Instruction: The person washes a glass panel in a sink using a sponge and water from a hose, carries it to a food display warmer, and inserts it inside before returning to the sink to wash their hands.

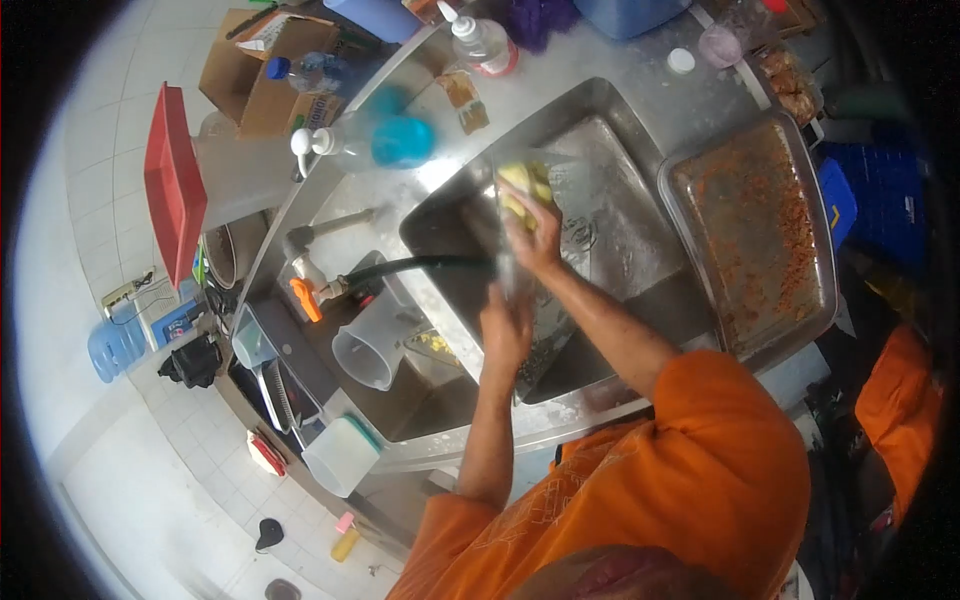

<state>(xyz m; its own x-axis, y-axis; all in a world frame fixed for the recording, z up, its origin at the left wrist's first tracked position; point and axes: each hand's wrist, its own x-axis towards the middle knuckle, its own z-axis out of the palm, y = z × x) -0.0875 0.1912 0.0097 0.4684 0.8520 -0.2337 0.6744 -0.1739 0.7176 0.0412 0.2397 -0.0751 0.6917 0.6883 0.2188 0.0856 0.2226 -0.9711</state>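
Over the steel sink basin (640, 190), my right hand (537, 232) is closed around a yellow sponge (525, 185). Lower and to its left, my left hand (507, 328) is near the lower end of a blurred, see-through object that stands upright between the hands; its shape is unclear, and motion smears the fingers. A dark hose (420, 263) runs from the tap with an orange handle (306, 299) to beside this object.
A large tray with orange-brown residue (755, 240) lies right of the basin. A clear plastic jug (370, 347) sits in the left basin. Soap bottles (482, 45) stand behind; a red tray (174, 185) is at the left. Orange cloth (900, 400) shows far right.
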